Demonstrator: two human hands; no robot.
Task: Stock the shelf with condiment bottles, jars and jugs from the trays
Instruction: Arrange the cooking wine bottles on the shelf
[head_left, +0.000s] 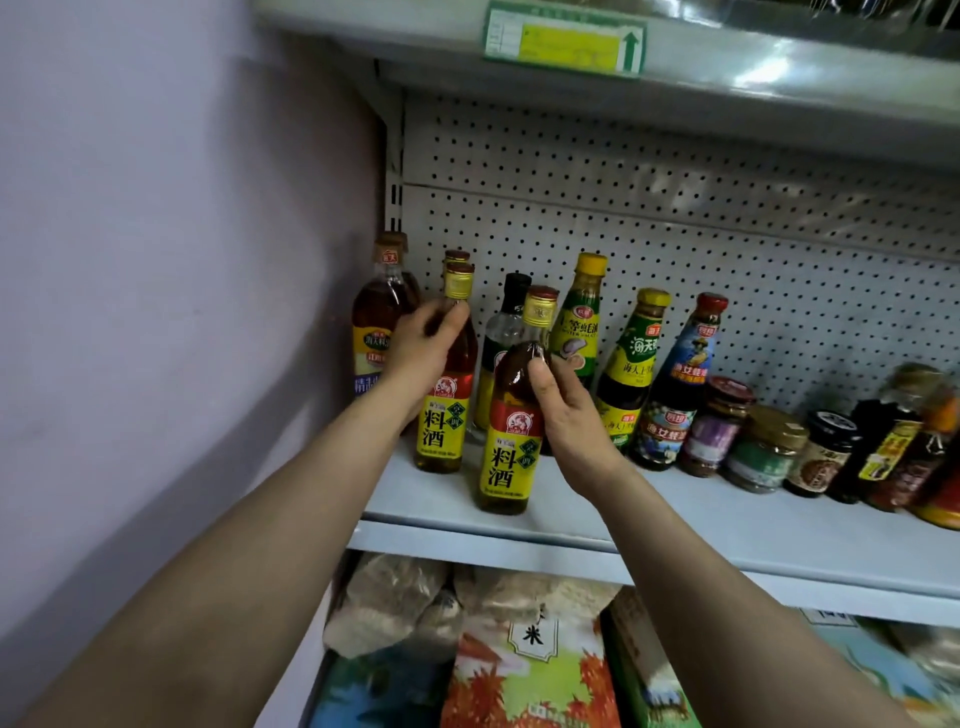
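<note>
Pale grey retail shelving with a perforated back panel (649, 218) fills the view, set against a plain wall (156, 234) on the left. On the middle shelf (727, 525), condiments stand in a loose row. At far left is a tall bottle with a brown cap (382, 317), its amber liquid visible above a yellow and blue label. The left hand (423, 345) is wrapped around the neck and shoulder of a cooking wine bottle (444, 421) with a yellow label, which stands upright on the shelf; another gold-capped bottle stands directly behind it. The right hand (563, 410) grips the shoulder of a second, matching cooking wine bottle (511, 431), thumb on its front, fingers curled behind; this bottle stands nearer the shelf's front edge, just right of the first. Whether its base touches the shelf cannot be told. Behind it stand a clear bottle with a black cap (506, 322) and a yellow-capped oyster sauce bottle (579, 317). Further right follow another yellow-capped bottle (631, 364), a red-capped bottle (680, 384), several squat jars (763, 449), and dark bottles at the frame's edge. Above, a green and yellow price tag (566, 39) is fixed to the upper shelf's edge. Below, bagged dry goods (530, 670) lie on the lower shelf.
</note>
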